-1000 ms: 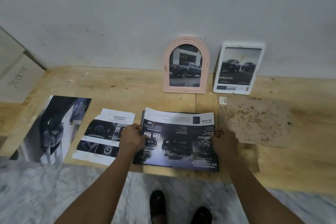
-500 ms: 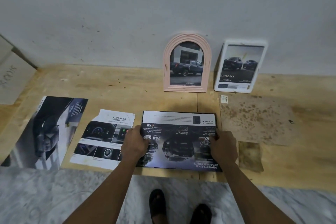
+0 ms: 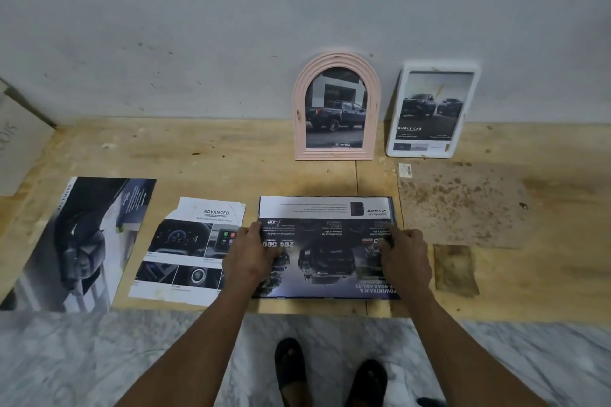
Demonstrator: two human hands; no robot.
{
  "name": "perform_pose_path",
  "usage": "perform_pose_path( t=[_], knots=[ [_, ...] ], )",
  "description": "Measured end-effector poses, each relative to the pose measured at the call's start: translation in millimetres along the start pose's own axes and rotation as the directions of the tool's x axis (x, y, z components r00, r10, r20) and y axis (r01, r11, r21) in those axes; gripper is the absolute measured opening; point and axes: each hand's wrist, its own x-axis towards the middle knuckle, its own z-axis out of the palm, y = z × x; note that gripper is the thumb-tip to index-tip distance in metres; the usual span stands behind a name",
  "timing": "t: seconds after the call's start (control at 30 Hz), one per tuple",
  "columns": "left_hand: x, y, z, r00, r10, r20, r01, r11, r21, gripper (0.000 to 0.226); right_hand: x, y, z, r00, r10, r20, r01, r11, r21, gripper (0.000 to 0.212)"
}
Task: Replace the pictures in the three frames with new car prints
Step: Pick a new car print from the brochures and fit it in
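Note:
A dark car print [image 3: 327, 228] lies flat on the wooden board, on top of a dark frame whose edge shows around it. My left hand [image 3: 251, 258] presses on the print's left side and my right hand [image 3: 405, 256] on its right side, fingers curled on the paper. A pink arched frame [image 3: 336, 106] with a pickup picture leans on the wall behind. To its right leans a white rectangular frame [image 3: 433, 109] with a two-truck picture.
A cut brochure page [image 3: 188, 248] showing a dashboard lies left of the print. A larger dark car poster [image 3: 79, 241] lies further left. A stained brown sheet [image 3: 463, 205] and a small brown piece [image 3: 456, 271] lie at right. My feet stand on marble floor below.
The print's raised far edge has come down flat onto the frame. Both hands slid inward onto the print and press it.

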Motion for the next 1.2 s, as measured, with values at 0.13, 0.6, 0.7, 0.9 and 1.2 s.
perform_pose_path(
  t=[0.13, 0.6, 0.7, 0.9, 1.2],
  knots=[
    [-7, 1, -8, 0.999, 0.034, -0.018, -0.033, 0.997, 0.063, 0.076, -6, -6, -11, 1.000, 0.004, -0.019, -0.004, 1.000, 0.015, 0.039],
    [-17, 123, -12, 0.948, 0.317, 0.017, -0.317, 0.948, -0.009, 0.061, 13, 31, -103, 0.992, 0.087, -0.086, -0.075, 0.988, 0.137, 0.040],
    [-21, 165, 5, 0.937, 0.344, 0.063, -0.342, 0.939, -0.035, 0.057, 33, 63, -125, 0.991, 0.124, -0.054, -0.114, 0.981, 0.156, 0.041],
    [-22, 241, 48, 0.935, 0.303, 0.185, -0.301, 0.953, -0.039, 0.047, 83, 128, -156, 0.982, 0.190, -0.010, -0.185, 0.967, 0.177, 0.045],
    [12, 325, 107, 0.963, 0.097, 0.251, -0.112, 0.993, 0.043, 0.023, 170, 186, -158, 0.957, 0.290, 0.011, -0.290, 0.953, 0.087, 0.051]
  ],
)
